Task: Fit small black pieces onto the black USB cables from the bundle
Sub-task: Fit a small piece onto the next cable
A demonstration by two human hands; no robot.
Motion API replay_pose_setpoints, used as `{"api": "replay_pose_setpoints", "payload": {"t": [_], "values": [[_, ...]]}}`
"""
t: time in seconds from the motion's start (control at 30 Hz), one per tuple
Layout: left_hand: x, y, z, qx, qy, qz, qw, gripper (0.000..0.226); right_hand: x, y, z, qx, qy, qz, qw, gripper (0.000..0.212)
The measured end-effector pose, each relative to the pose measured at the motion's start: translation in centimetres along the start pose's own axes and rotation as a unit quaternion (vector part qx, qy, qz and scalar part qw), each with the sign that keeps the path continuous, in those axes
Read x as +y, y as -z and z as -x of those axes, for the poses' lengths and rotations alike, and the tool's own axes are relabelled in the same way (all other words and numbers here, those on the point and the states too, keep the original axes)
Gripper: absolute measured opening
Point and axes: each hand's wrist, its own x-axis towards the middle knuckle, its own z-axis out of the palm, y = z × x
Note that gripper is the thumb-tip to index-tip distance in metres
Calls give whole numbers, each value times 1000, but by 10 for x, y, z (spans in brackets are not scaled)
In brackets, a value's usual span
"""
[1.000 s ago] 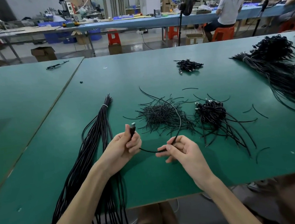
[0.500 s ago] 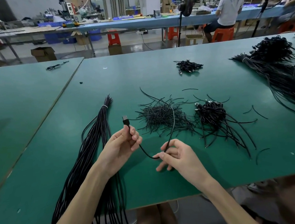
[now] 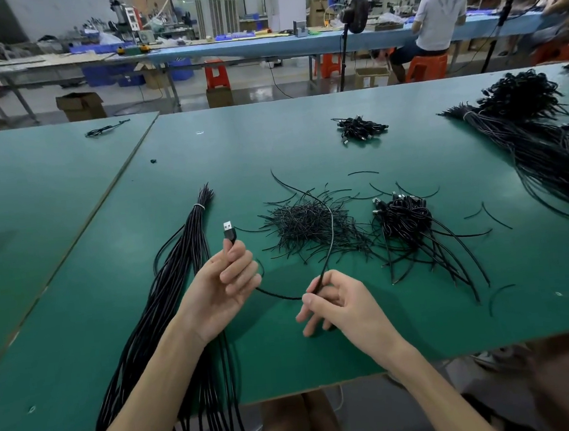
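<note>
Green table (image 3: 269, 141) — orange stool (image 3: 217, 75) beyond

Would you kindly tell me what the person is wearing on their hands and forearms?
Nothing visible: the left hand and right hand are ungloved and ringless, and both forearms are bare to the picture's edge, with no sleeve, watch or band.

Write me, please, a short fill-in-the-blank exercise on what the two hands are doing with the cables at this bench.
1. The left hand holds up a cable by its ____ plug.
2. The right hand pinches that cable farther along, over the ____ table.
3. The tied bundle lies to the ____ of both hands.
Missing words: USB; green; left.
</note>
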Motion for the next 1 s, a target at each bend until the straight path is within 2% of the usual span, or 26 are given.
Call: {"api": "replay_pose_setpoints", "payload": {"t": [0.13,0.23,0.4,0.53,0.6,0.73,0.8,0.87,0.93,1.0], "values": [[-1,1,2,21,19,-84,996,34,3,1,-2,6,4,-17,1000,19],[-5,1,3,-28,51,-161,985,34,4,1,-5,21,6,-41,999,21],[-16,-4,5,-98,128,-313,936,32,4,2,-5,57,4,-71,996,23],[-26,-13,-4,-92,107,-406,903,26,3,3,-4,89,15,-79,993,21],[-31,-17,-11,-63,59,-493,865,25,3,5,-3,106,23,-78,991,18],[-38,-21,-18,47,-49,-683,728,13,3,5,-3,133,25,-99,986,17],[-42,-21,-18,62,-88,-731,674,13,2,6,-3,140,22,-131,981,20],[-45,-21,-16,48,-102,-756,644,16,0,7,-2,137,23,-176,975,20],[-47,-20,-15,48,-98,-780,616,19,-1,7,-1,132,24,-215,967,31],[-49,-19,-14,54,-75,-792,604,22,-1,8,0,124,23,-229,965,37]]}}
